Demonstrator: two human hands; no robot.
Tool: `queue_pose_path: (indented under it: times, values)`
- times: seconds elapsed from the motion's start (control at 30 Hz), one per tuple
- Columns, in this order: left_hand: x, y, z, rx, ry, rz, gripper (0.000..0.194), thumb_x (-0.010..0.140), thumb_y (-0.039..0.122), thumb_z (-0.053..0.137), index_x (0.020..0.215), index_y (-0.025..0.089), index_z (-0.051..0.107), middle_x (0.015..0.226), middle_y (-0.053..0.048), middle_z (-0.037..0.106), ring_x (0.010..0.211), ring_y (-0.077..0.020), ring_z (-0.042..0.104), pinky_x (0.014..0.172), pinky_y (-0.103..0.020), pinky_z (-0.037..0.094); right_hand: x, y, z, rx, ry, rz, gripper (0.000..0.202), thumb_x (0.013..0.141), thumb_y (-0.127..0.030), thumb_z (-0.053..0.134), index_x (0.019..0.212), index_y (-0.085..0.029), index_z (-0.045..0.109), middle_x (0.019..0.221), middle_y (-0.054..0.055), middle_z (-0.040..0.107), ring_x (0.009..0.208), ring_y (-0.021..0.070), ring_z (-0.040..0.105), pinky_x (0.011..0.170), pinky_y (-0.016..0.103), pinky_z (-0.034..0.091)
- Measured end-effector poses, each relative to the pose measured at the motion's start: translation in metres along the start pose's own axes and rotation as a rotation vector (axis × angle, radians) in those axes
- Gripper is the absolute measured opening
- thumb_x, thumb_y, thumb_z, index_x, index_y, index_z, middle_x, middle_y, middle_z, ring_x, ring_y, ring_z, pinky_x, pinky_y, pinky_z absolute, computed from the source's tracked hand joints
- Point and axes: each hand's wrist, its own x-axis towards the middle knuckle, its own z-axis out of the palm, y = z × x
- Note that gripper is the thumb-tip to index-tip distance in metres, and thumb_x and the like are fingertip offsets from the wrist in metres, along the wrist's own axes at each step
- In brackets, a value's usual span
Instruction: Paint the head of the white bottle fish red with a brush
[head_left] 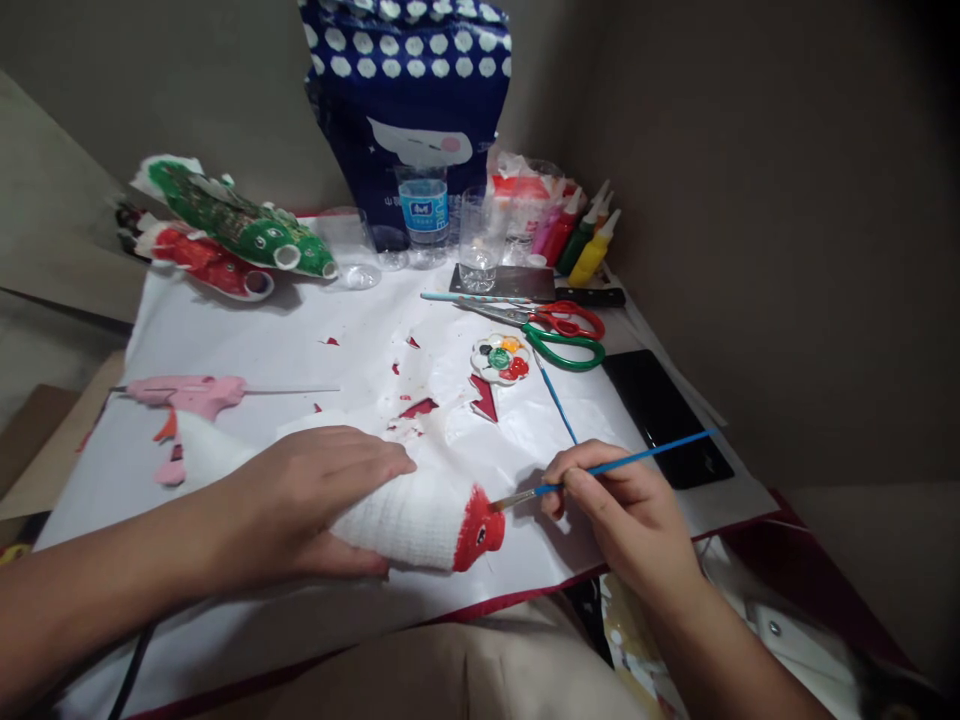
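My left hand (330, 500) is wrapped over a white cloth-covered fish (412, 515) lying on its side, its head end pointing right. The fish's head (476, 535) is painted red and has a small eye; its body is white. In my right hand (611, 500) a blue paintbrush (637, 457) is pinched between thumb and fingers, and its bristles touch the upper edge of the red head. A flower-shaped palette (500, 359) with green, red, orange and black paint lies beyond the fish. A second blue brush (555, 400) rests beside the palette.
A pink glue gun (191, 392) lies at left, painted fish (225, 225) behind it. Scissors (566, 345), a cleaver (510, 282), a black phone (667, 415) and paint bottles (592, 250) are at right. Clear cups (480, 235) stand before a blue bag (412, 100). Red scraps (486, 398) lie midtable.
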Motion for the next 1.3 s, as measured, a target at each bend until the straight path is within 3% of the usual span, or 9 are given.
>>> queue_pose_path:
  times: [0.7, 1.17, 1.3]
  values:
    - [-0.0004, -0.0021, 0.0009, 0.05, -0.014, 0.021, 0.058, 0.095, 0.061, 0.065, 0.139, 0.025, 0.049, 0.121, -0.01, 0.077, 0.106, -0.0277, 0.076, 0.09, -0.037, 0.057, 0.0013, 0.0035, -0.0033, -0.084, -0.014, 0.045, 0.025, 0.099, -0.04, 0.066, 0.083, -0.02, 0.071, 0.067, 0.002, 0.072, 0.059, 0.0145, 0.064, 0.058, 0.025, 0.052]
    - [0.0, 0.0009, 0.0004, 0.048, 0.001, 0.037, 0.054, 0.098, 0.058, 0.063, 0.136, 0.022, 0.05, 0.121, -0.01, 0.076, 0.107, -0.0259, 0.075, 0.093, -0.035, 0.054, -0.0008, 0.0029, -0.0059, -0.055, -0.004, -0.017, 0.023, 0.1, -0.037, 0.065, 0.085, -0.022, 0.072, 0.07, 0.0, 0.072, 0.066, 0.0129, 0.067, 0.064, 0.022, 0.052]
    - [0.0, 0.0004, 0.0006, 0.058, -0.004, 0.03, 0.054, 0.099, 0.059, 0.061, 0.136, 0.022, 0.05, 0.121, -0.01, 0.076, 0.107, -0.026, 0.075, 0.093, -0.035, 0.055, 0.0025, -0.0003, -0.0078, -0.106, -0.013, -0.009, 0.022, 0.099, -0.036, 0.065, 0.084, -0.022, 0.071, 0.066, 0.0, 0.071, 0.06, 0.0128, 0.065, 0.057, 0.022, 0.049]
